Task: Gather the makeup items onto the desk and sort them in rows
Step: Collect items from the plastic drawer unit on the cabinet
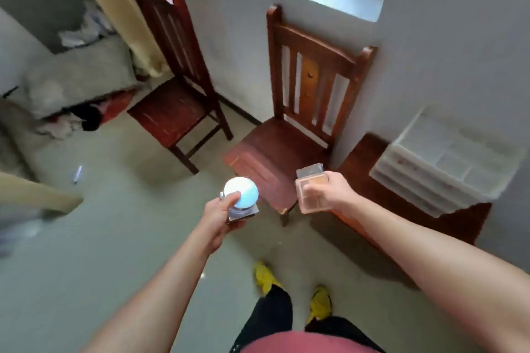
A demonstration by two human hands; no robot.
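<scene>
Makeup items, both held aloft. Round white-lidded jar (242, 190): left grip (220, 216) clasps it. Square peach translucent palette (314, 195): right grip (329, 189) pinches it. Advised: keep level, set down on brown wooden table (367, 160), rightward.

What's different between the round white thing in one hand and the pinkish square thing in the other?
The round item in the left hand has a domed circular top; the palette in the right hand is flat and square. The round item is white over a silvery base; the palette is peach-pink. The palette's lid seems flipped open; the round item looks closed. Both are held with a thumb on top.
</scene>
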